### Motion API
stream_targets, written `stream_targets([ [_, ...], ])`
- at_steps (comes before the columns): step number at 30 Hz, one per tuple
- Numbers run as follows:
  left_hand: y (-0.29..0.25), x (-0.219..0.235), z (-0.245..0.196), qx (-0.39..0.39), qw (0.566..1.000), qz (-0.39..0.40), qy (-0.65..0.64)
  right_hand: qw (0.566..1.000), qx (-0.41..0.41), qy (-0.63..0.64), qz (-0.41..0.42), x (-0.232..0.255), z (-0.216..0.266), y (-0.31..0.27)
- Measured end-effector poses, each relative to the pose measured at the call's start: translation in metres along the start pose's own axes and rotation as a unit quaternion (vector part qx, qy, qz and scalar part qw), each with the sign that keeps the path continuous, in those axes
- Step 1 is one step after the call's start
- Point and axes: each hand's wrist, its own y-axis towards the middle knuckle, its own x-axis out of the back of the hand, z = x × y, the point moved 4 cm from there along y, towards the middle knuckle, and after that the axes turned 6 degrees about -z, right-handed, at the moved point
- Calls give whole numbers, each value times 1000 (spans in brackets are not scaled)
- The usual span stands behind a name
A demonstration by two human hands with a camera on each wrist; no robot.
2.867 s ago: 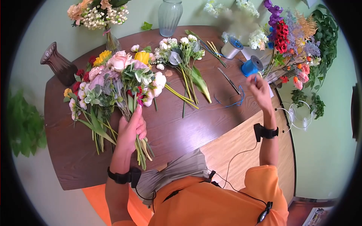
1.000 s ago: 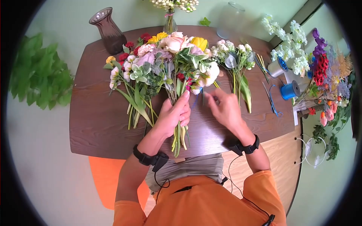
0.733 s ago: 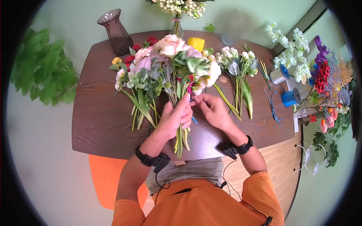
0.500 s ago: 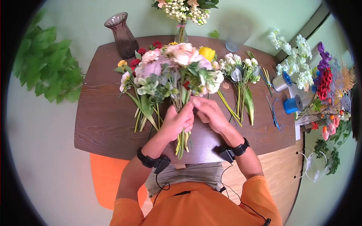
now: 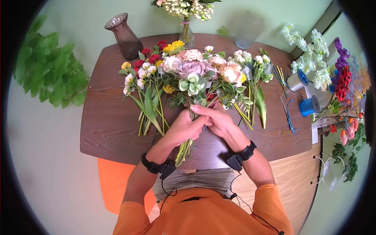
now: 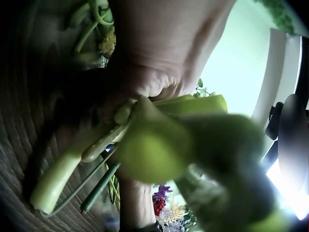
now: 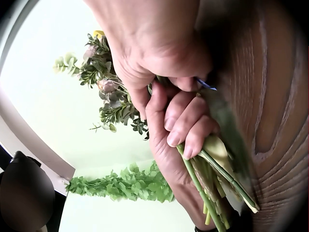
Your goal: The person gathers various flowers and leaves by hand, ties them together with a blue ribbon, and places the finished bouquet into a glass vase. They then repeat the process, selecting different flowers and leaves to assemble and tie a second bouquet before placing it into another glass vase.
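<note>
My left hand (image 5: 183,127) grips the stems of a mixed bouquet (image 5: 194,70) with pink, lilac and white blooms among green leaves. Below its curled fingers the cut stem ends (image 7: 207,179) stick out in the right wrist view. Right up against it, my right hand (image 5: 220,119) has its thumb laid across the stems just under the flowers, its other fingers curled behind. A short end of blue ribbon (image 7: 206,85) pokes out from those right fingers; the rest of the ribbon is hidden by the hands and stems.
Loose flowers (image 5: 149,105) lie left of the bouquet, white-flowered stems (image 5: 250,94) to the right. Farther right are a blue ribbon spool (image 5: 309,105), a white spool (image 5: 297,80) and a slim dark tool (image 5: 286,111). A purple glass vase (image 5: 127,37) stands at back left.
My right hand has come from beside the blue spool to the bouquet, bringing blue ribbon to the stems. The bouquet has tipped so its blooms face the head camera.
</note>
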Motion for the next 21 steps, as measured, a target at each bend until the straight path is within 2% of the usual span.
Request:
stream_targets([
  [8, 1, -3, -1, -7, 1000, -11, 17, 999, -1, 34, 16, 5, -1, 0],
  [10, 1, -5, -2, -16, 999, -12, 34, 999, 24, 16, 20, -6, 7, -7],
  [13, 3, -1, 2, -23, 1000, -1, 16, 998, -3, 1, 65, -7, 15, -13],
  [15, 4, 1, 4, -6, 998, 14, -67, 998, -17, 11, 66, -8, 13, -13],
  [20, 0, 3, 3, 8, 997, 19, -73, 997, -32, 28, 67, 1, 2, -4],
  [21, -1, 4, 4, 19, 997, 21, -76, 998, -15, 33, 50, 9, -4, 4],
])
